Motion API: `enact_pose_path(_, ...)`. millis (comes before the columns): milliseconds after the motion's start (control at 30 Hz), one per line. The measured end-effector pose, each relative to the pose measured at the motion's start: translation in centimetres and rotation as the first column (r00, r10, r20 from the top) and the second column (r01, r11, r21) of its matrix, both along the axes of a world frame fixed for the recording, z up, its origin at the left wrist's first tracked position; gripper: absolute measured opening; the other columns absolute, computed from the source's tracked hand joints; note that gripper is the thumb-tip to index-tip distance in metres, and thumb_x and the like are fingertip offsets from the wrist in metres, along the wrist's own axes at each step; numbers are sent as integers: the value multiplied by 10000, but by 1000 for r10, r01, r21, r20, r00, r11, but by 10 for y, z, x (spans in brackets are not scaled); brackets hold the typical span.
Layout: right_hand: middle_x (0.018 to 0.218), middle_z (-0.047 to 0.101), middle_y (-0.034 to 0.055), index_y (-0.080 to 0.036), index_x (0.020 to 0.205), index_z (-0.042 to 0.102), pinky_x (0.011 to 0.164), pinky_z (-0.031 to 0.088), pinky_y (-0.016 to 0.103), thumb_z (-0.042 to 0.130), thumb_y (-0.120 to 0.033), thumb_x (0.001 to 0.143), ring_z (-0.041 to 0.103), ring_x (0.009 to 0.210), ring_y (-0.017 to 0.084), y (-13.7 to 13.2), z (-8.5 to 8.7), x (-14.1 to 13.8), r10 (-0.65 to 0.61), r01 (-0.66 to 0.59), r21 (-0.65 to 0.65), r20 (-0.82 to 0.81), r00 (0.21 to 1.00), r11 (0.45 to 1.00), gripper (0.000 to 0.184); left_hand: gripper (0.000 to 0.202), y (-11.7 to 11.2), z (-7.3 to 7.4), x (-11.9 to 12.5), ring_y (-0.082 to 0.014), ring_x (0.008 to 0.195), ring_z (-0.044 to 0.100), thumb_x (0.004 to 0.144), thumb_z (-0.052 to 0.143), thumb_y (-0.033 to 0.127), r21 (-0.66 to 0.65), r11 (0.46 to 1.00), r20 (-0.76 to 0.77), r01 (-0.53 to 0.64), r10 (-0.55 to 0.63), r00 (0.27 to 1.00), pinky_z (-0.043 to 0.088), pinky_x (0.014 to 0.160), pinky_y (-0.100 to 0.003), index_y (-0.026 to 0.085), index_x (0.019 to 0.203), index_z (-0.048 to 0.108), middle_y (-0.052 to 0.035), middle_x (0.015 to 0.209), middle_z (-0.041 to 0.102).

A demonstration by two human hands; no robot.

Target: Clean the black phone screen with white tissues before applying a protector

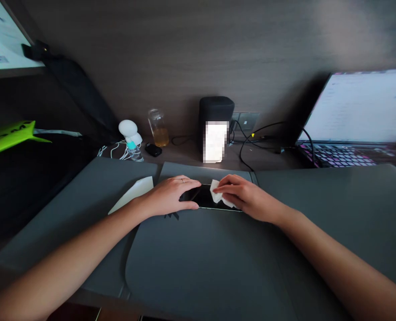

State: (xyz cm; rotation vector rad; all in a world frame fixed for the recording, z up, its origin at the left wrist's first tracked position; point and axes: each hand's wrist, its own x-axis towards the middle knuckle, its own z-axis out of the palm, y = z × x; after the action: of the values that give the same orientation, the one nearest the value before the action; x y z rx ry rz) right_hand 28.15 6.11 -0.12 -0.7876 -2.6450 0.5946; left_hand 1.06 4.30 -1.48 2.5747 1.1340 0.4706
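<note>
The phone (pixel 204 196)'s length runs left-right — left hand (pixel 167 194) gripping one end, right hand (pixel 249 195) pinching tissue (pixel 215 195).

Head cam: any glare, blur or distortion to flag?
Head view, right: laptop screen glows pale, its text unreadable; head view, centre: a bright pixelated patch covers part of the black speaker; head view, lower corners: forearms look wide-angle stretched; head view, middle: white tissue contrasts with the dark device.

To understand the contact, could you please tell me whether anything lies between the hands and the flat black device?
Yes: a white tissue, pinched by the right hand, lies between it and the flat black device. Nothing visible separates the left hand from the device.
</note>
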Motion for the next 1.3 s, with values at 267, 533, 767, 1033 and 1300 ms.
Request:
enact_pose_path(267, 944, 596, 52, -224, 1057, 678, 755, 475, 295, 510, -191, 951, 601, 815, 156, -5, 1, -11, -45, 45, 7, 70, 997, 999, 202, 544, 0, 0, 1, -265, 1209, 558, 865, 696, 430, -10, 1000, 1, -8, 8, 1000, 469, 1002, -396, 219, 1342, 543, -85, 1308, 620)
enact_pose_path(533, 938, 601, 72, -172, 1005, 671, 755, 475, 315, 467, -186, 961, 596, 815, 167, -1, 1, -7, -218, 208, 128, 70, 973, 970, 209, 536, -1, 1, 1, -243, 1209, 556, 877, 683, 439, -24, 1000, -6, -11, 11, 1000, 462, 1011, -366, 223, 1346, 538, -67, 1318, 616)
enact_pose_path(767, 932, 638, 57, -186, 874, 660, 838, 461, 327, 462, -313, 1006, 598, 892, 173, -13, 12, -13, -1, -5, 72, 81, 997, 997, 269, 528, -1, 1, 1, -257, 1208, 556, 874, 681, 433, -18, 1000, 3, -7, 7, 1000, 459, 1010, -402, 225, 1339, 541, -77, 1311, 619)
enact_pose_path(1033, 969, 656, 61, -192, 898, 679, 880, 461, 342, 454, -206, 986, 617, 938, 184, -9, 18, -2, 1, -13, 90, 130, 992, 996, 243, 523, 1, -2, 0, -259, 1210, 557, 877, 679, 433, -12, 1000, 13, 2, -2, 1000, 459, 1010, -402, 248, 1345, 535, -72, 1317, 616)
enact_pose_path(1300, 944, 603, 61, -194, 878, 636, 815, 461, 325, 491, -107, 922, 588, 879, 179, -15, 22, -2, -14, -12, 109, 232, 973, 994, 174, 524, -1, 1, 1, -249, 1192, 570, 868, 698, 413, -7, 1000, 0, 0, 0, 1000, 466, 1005, -380, 224, 1333, 547, -78, 1306, 624)
